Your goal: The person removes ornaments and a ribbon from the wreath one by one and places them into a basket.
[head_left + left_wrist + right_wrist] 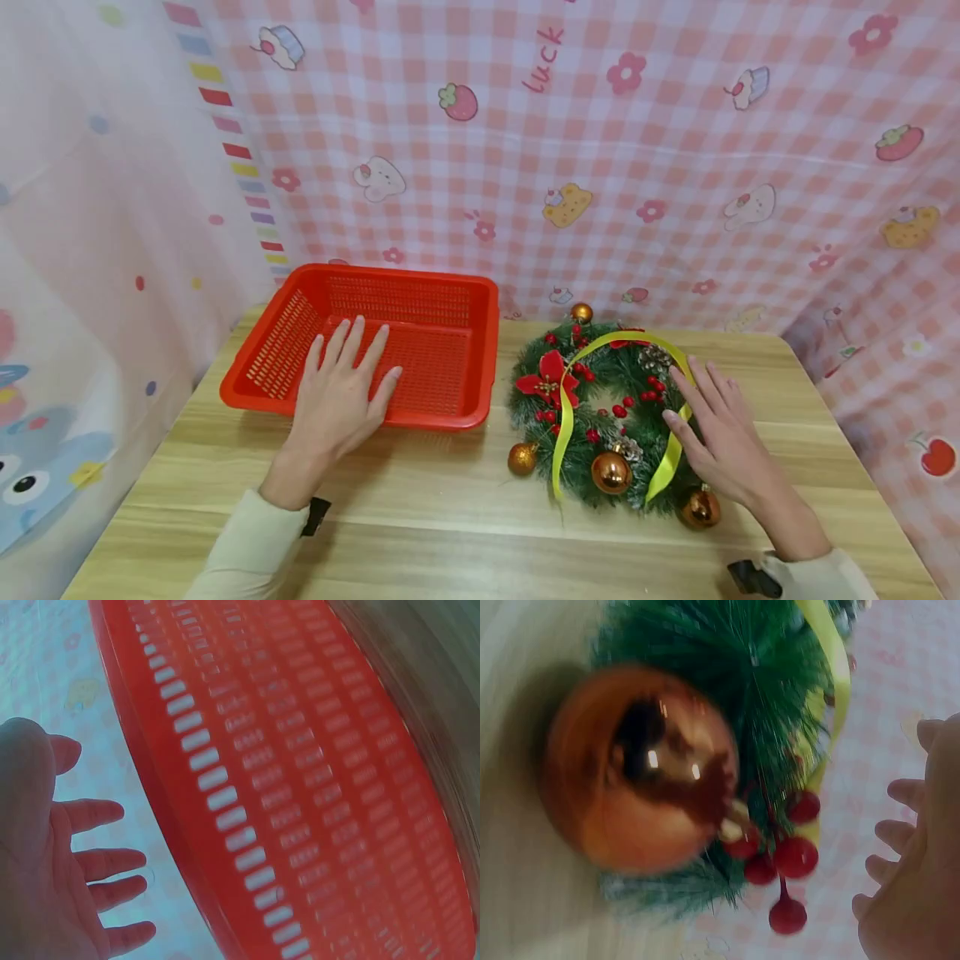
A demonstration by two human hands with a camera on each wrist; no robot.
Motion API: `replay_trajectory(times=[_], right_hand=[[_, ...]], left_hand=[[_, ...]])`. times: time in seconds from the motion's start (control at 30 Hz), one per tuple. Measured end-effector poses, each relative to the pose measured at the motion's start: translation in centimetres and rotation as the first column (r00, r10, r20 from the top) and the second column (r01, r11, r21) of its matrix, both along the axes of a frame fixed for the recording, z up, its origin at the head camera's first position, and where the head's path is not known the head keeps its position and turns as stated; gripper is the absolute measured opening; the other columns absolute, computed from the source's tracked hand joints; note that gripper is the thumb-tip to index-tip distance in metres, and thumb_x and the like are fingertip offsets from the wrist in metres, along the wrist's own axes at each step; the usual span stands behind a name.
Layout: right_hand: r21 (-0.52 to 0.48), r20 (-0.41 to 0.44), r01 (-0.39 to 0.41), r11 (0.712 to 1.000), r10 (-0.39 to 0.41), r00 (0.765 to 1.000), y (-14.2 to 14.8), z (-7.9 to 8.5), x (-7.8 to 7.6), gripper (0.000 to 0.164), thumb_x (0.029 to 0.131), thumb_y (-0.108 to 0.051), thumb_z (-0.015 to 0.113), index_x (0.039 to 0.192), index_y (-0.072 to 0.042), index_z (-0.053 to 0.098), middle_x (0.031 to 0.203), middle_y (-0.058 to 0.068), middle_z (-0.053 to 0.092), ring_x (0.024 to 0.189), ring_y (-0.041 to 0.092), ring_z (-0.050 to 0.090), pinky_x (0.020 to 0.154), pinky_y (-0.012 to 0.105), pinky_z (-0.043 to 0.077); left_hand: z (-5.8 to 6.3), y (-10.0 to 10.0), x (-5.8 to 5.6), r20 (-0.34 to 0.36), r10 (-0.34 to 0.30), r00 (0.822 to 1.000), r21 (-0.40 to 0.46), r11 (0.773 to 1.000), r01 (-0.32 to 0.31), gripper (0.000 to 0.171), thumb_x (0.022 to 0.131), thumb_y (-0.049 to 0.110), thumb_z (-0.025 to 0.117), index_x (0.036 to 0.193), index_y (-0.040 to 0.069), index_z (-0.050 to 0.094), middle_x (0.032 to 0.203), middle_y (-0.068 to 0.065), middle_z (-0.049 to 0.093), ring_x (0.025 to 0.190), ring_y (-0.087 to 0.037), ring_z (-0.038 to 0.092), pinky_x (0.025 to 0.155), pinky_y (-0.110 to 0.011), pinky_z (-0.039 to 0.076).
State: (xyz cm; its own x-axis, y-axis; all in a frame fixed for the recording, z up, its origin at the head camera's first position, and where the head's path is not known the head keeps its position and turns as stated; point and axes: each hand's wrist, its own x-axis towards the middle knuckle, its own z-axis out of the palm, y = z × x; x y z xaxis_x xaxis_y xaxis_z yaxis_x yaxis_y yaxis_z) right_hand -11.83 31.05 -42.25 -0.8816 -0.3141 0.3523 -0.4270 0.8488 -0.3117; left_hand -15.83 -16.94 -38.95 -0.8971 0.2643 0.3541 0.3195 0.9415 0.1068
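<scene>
A red plastic basket (486,350) with slotted walls stands at the left of the table. My left hand (341,400) is held over its near side, fingers spread and holding nothing; in the left wrist view the fingers (97,866) are apart from the basket's outer wall (300,787). To the right lies a green Christmas wreath (536,425) with red flowers, berries, pinecones and copper baubles. A yellow ribbon (566,433) loops loosely across it. My right hand (720,433) hovers at the wreath's right edge, its fingers relaxed beside the ribbon. A shiny copper bauble (630,772) fills much of the right wrist view.
Both things rest on a wooden table (450,517). Behind the table hangs a pink checked curtain (510,150), close to the basket and wreath. A paler curtain (112,208) hangs along the left. One small bauble (581,312) sits at the wreath's far edge.
</scene>
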Motion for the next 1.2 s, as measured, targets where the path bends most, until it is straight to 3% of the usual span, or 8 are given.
replay_trajectory(times=[0.37,0.6,0.8,1.03,1.2], right_hand=[[-0.004,0.054,-0.049,0.999,0.050,0.997,-1.8,-1.4,0.1,0.060,0.102,-0.028,0.054,0.155,-0.013,0.032,0.164,0.017,0.017,0.150,0.041,0.009,0.120,0.053,-0.004],[0.007,0.089,-0.029,1.000,0.028,0.996,-2.2,-2.1,0.0,0.061,0.101,-0.031,0.055,0.155,-0.014,0.033,0.160,0.025,0.023,0.146,0.047,0.016,0.114,0.067,0.008],[0.003,0.147,-0.004,1.000,0.004,0.989,-2.3,-2.6,0.0,0.062,0.102,-0.033,0.053,0.156,-0.014,0.030,0.158,0.027,0.025,0.145,0.049,0.015,0.113,0.067,0.009],[0.045,0.184,0.022,0.999,-0.030,0.982,-2.5,-3.2,-0.1,0.064,0.102,-0.039,0.051,0.155,-0.009,0.030,0.159,0.024,0.026,0.146,0.047,0.013,0.114,0.065,0.010],[0.066,0.204,0.026,0.998,-0.039,0.978,-2.5,-3.4,0.0,0.062,0.104,-0.039,0.048,0.155,-0.008,0.032,0.159,0.022,0.025,0.147,0.046,0.011,0.115,0.064,0.009]], left_hand=[[-0.3,3.0,0.3,0.048,-0.065,0.997,0.031,0.997,0.064,0.063,0.100,0.047,0.046,0.153,0.015,0.038,0.158,-0.019,0.032,0.146,-0.038,0.026,0.118,-0.057,0.016],[-0.3,5.0,0.5,0.031,-0.111,0.993,0.039,0.993,0.110,0.062,0.099,0.046,0.049,0.152,0.015,0.040,0.156,-0.019,0.036,0.143,-0.038,0.032,0.116,-0.058,0.022],[-0.3,7.1,0.6,0.026,-0.168,0.985,0.051,0.985,0.166,0.061,0.100,0.047,0.048,0.153,0.016,0.040,0.153,-0.017,0.041,0.141,-0.037,0.037,0.115,-0.056,0.026],[-0.8,9.7,1.0,0.014,-0.258,0.966,0.106,0.961,0.255,0.058,0.100,0.044,0.052,0.150,0.014,0.044,0.151,-0.016,0.044,0.139,-0.034,0.041,0.115,-0.051,0.030],[-1.2,11.6,1.5,-0.037,-0.361,0.932,0.152,0.920,0.362,0.056,0.099,0.040,0.058,0.145,0.010,0.050,0.144,-0.016,0.052,0.134,-0.033,0.046,0.112,-0.048,0.035]])
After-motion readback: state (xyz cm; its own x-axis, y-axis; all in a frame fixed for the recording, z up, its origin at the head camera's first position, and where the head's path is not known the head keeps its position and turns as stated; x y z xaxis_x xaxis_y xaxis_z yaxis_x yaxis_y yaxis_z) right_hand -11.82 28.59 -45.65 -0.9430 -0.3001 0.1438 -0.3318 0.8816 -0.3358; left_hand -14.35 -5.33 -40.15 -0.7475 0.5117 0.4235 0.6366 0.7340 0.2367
